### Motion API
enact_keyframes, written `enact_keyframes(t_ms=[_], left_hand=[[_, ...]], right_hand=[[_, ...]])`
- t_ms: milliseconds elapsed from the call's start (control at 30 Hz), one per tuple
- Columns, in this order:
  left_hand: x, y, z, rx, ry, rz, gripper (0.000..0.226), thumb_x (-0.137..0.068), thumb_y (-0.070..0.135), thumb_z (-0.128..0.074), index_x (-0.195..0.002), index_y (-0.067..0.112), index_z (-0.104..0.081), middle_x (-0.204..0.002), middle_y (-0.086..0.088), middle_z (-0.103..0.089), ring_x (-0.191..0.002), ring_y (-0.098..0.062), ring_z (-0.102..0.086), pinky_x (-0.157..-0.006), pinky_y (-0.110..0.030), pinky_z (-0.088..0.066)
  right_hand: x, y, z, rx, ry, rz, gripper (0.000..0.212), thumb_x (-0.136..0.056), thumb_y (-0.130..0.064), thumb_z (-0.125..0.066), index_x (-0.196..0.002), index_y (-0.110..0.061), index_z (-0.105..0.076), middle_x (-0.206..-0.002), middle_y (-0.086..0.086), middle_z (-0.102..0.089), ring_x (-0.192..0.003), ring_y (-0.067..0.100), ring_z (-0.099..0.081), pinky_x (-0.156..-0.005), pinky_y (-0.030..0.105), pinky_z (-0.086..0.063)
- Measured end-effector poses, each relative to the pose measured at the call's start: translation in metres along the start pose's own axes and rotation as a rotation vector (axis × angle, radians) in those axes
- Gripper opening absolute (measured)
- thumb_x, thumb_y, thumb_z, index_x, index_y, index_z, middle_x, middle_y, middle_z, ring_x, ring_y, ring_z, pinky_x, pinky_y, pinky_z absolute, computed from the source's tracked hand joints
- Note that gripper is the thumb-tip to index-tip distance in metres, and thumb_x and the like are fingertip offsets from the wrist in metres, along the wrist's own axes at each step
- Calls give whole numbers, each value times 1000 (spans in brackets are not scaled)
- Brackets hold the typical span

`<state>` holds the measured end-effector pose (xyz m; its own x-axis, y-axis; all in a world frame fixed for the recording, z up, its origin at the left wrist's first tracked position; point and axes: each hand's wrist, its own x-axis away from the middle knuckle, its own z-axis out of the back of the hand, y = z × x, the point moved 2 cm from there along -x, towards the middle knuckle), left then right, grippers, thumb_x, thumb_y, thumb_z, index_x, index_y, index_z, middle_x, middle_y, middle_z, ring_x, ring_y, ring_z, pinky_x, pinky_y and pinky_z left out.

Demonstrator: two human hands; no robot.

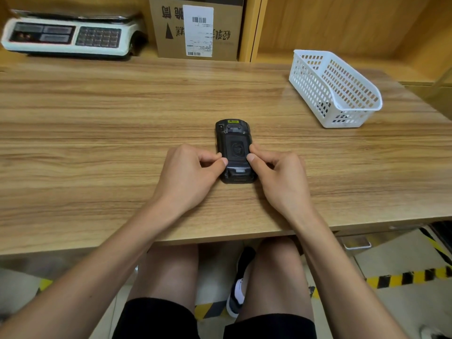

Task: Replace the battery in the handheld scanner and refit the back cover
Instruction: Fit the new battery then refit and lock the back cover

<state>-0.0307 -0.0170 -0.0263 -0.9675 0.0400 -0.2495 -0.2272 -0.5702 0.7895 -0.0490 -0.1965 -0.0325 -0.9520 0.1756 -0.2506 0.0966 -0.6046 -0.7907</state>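
Observation:
A black handheld scanner (233, 140) lies face down on the wooden table (97, 143), its back cover (236, 149) on and a yellow label at its far end. My left hand (189, 172) grips the scanner's lower left edge, thumb and forefinger pinched against the side. My right hand (278, 174) holds the lower right edge, its thumb pressed on the cover's corner. No loose battery shows on the table.
A white perforated plastic basket (335, 89) stands at the back right with something dark inside. A weighing scale (68, 35) and a cardboard box (198, 28) sit on the shelf behind the table. The table's front edge is close to my knees.

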Motion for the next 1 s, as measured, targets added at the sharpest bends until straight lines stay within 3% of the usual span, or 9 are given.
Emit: enact_keyframes(t_ms=[333,433,533,667,800,900,1000], left_hand=[[-2,-1,0,-74,-19,-38,15,-86,34,-70,-88,24,-82,-84,7,-79,-77,-8,-71,-75,-34,-55],[-13,1,3,-122,-24,-60,23,-85,37,-70,-66,25,-77,-55,10,-66,-53,-6,-57,-57,-28,-41],[-30,-1,1,-142,-37,-42,34,-83,41,-71,-55,21,-68,-50,8,-61,-50,-11,-54,-55,-28,-40],[-54,-4,-1,-103,-105,1,31,-81,39,-76,-61,16,-72,-55,2,-68,-51,-12,-56,-61,-32,-48],[-69,-9,-2,-44,-181,25,31,-78,39,-80,-58,15,-72,-55,2,-69,-47,-4,-52,-56,-27,-44],[-71,-12,-3,-46,-193,11,29,-75,39,-82,-59,17,-72,-57,1,-69,-48,-4,-52,-54,-23,-41],[-71,-16,-5,3,-180,-4,23,-73,36,-85,-66,19,-71,-65,-4,-71,-52,-8,-55,-60,-27,-46]], right_hand=[[-3,0,3,48,-19,35,26,-92,-23,-66,-116,-16,-73,-122,-5,-70,-120,-2,-58,-107,19,-41],[-10,-3,7,71,-21,25,21,-89,-24,-70,-107,-18,-77,-113,-8,-74,-108,-3,-64,-96,9,-43],[-22,-7,11,76,-25,35,11,-87,-23,-71,-90,-21,-81,-94,-14,-76,-88,-5,-68,-76,3,-45],[-40,-10,13,103,-9,57,11,-83,-26,-75,-74,-21,-79,-68,-12,-73,-72,2,-65,-59,8,-41],[-56,-5,9,84,-41,36,14,-80,-29,-79,-70,-19,-75,-66,-5,-73,-67,8,-65,-62,21,-48],[-61,1,6,55,-75,39,11,-78,-26,-81,-81,-20,-72,-76,-5,-71,-69,9,-64,-67,25,-50],[-66,5,4,24,-136,27,27,-78,-24,-81,-103,-24,-70,-94,-1,-68,-77,12,-63,-73,36,-57]])
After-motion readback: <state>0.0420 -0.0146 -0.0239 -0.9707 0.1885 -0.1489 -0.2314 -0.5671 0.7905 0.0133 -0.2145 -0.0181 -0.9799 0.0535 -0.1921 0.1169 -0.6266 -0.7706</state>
